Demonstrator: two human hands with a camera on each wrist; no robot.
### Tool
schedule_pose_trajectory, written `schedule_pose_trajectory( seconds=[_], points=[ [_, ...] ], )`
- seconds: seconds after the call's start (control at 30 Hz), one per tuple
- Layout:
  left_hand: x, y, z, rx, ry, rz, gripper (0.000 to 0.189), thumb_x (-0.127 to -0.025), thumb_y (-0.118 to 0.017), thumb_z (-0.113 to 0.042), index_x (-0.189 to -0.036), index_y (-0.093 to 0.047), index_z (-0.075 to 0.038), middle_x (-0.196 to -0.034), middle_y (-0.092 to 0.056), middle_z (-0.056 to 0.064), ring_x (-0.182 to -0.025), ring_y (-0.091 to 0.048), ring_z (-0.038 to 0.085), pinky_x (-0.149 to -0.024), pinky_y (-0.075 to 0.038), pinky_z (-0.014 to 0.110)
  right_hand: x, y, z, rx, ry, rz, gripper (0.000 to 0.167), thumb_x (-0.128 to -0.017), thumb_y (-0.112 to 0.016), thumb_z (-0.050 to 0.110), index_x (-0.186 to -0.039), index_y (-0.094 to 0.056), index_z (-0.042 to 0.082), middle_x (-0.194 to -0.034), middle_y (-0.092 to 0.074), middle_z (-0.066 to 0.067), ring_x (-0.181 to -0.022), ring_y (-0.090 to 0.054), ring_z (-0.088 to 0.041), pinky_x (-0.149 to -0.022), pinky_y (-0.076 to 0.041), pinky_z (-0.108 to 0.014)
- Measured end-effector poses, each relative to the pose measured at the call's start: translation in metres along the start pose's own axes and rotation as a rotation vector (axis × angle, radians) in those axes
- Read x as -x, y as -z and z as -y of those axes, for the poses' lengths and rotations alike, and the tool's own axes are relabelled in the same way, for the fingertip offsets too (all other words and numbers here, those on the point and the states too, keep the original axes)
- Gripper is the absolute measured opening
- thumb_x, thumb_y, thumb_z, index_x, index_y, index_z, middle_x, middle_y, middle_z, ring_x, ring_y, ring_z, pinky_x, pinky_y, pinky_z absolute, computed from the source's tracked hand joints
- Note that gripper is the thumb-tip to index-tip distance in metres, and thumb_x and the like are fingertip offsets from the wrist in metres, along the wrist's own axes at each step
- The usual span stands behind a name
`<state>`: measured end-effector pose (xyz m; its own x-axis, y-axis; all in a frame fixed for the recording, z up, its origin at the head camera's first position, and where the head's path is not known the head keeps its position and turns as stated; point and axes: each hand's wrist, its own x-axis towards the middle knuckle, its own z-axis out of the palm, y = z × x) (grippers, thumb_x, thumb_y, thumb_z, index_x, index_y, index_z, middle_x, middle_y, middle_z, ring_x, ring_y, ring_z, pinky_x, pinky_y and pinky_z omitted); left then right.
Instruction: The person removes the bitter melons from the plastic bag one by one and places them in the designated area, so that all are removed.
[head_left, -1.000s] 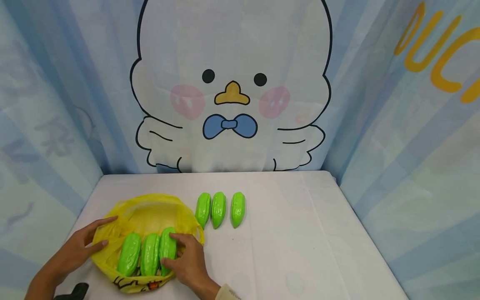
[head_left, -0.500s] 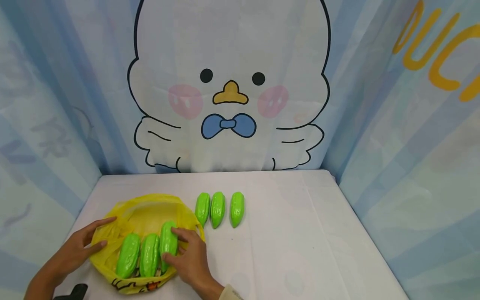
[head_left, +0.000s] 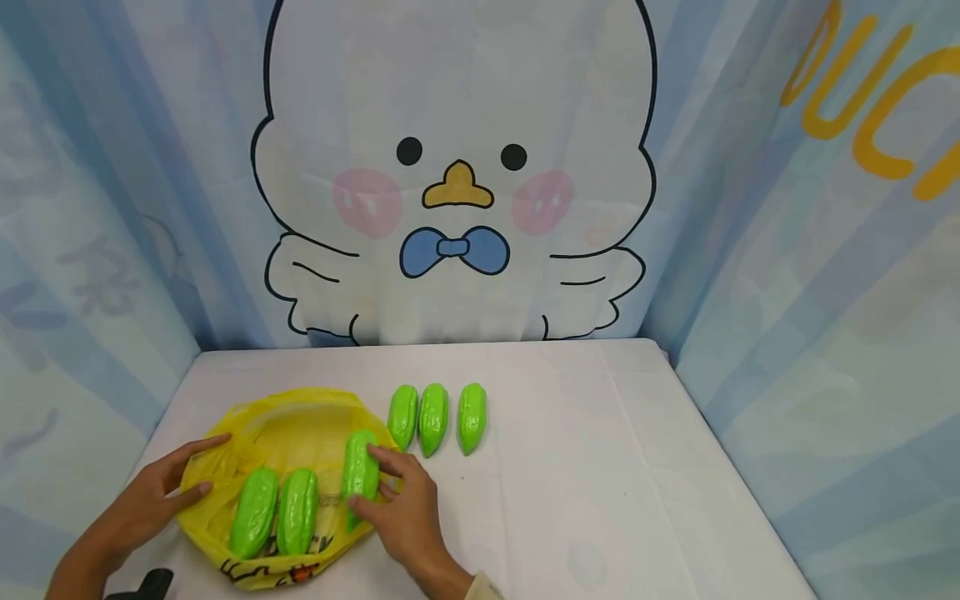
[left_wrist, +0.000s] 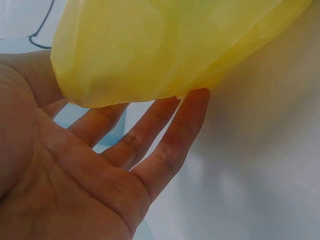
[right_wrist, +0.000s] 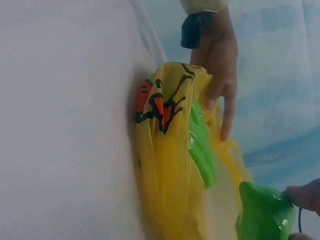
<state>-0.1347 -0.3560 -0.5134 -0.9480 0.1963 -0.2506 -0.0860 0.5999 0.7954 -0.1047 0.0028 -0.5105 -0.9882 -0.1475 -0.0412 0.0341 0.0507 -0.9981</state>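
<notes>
A yellow plastic bag (head_left: 300, 433) lies mouth-up at the table's left, with black print and a red patch near its front rim. Two glossy green toy cucumbers (head_left: 253, 512) rest side by side inside it. My right hand (head_left: 408, 508) pinches a third toy cucumber (head_left: 362, 467) between thumb and fingers at the bag's right inner side. My left hand (head_left: 161, 487) touches the bag's left rim, thumb and index finger spread apart. In the left wrist view, its other fingers (left_wrist: 172, 137) reach fairly straight under the yellow plastic.
Behind the bag's right edge, three more green toy cucumbers (head_left: 433, 419) lie in a row on the white-covered table (head_left: 600, 467). Patterned cloth curtains (head_left: 817, 333) stand at the back and both sides. A black object (head_left: 150, 585) shows at the front left edge.
My right hand has lifted the third toy cucumber away from the other two in the bag, moving it right and slightly back. The left hand stays at the rim.
</notes>
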Motion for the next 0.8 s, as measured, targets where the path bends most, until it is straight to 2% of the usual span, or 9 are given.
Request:
schedule_pose_trajectory(
  seconds=[0.27,0.53,0.8],
  points=[
    [0.001,0.000,0.000,-0.006,-0.011,-0.003,0.068,-0.114,-0.051,-0.033,-0.166,-0.024,0.002,-0.170,-0.016,0.040,-0.148,-0.017,0.069,-0.106,-0.027,0.089,0.002,0.018,-0.001,0.025,-0.031,-0.049,0.064,-0.084,-0.087,0.010,-0.142,-0.066,0.028,-0.141,-0.059,0.003,-0.132,-0.057,-0.019,-0.108,-0.055,-0.022],
    [0.000,0.000,0.000,-0.016,0.000,0.009,0.070,-0.114,-0.051,-0.035,-0.166,-0.023,0.002,-0.170,-0.015,0.040,-0.148,-0.020,0.069,-0.106,-0.029,0.088,0.004,0.038,-0.003,0.025,-0.020,-0.123,0.064,-0.083,-0.087,0.008,-0.141,-0.066,0.024,-0.139,-0.061,-0.004,-0.133,-0.056,-0.022,-0.108,-0.055,-0.025],
    [-0.003,0.001,0.000,-0.013,0.009,0.017,0.071,-0.114,-0.052,-0.036,-0.166,-0.023,0.003,-0.170,-0.014,0.040,-0.148,-0.019,0.070,-0.106,-0.028,0.089,0.007,0.053,-0.007,0.053,-0.033,-0.165,0.065,-0.083,-0.086,0.006,-0.142,-0.066,0.023,-0.144,-0.060,-0.006,-0.135,-0.056,-0.025,-0.107,-0.056,-0.025]
  ],
)
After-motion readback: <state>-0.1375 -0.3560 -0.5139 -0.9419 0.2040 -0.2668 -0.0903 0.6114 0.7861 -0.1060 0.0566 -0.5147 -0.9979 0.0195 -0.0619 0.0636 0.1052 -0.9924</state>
